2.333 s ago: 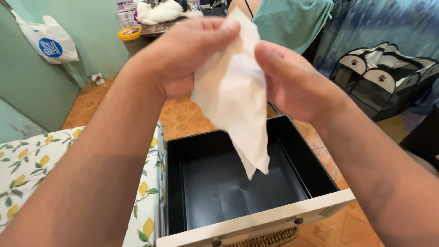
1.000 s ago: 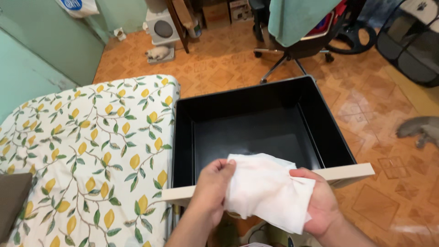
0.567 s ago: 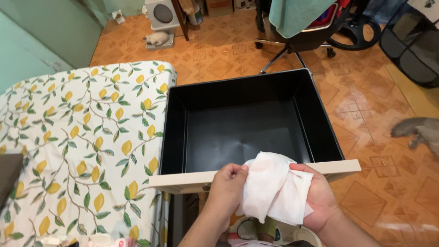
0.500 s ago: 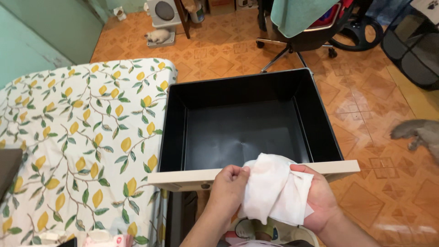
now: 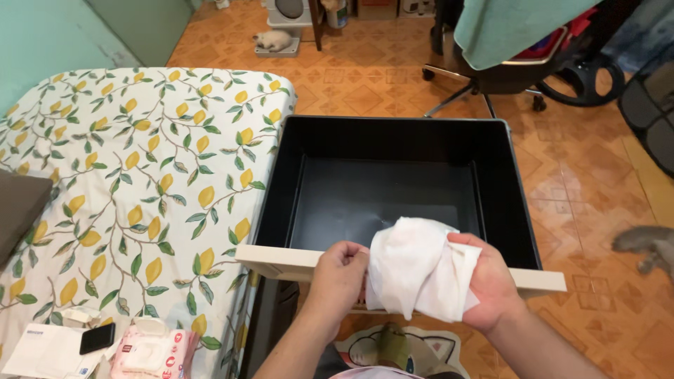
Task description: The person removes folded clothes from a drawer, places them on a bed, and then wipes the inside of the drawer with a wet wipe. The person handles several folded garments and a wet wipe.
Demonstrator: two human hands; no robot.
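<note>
Over the pale front edge of the black, smooth-walled drawer [image 5: 393, 151], your left hand [image 5: 338, 270] and right hand [image 5: 488, 281] both gripped a soft, crumpled white wipe [image 5: 414, 267], bunched between them, beside the lemon-print bed [image 5: 133, 175].

left hand [image 5: 339, 274] fisted, right hand [image 5: 489, 282] cupped, fingers curled, forearms converging
</note>
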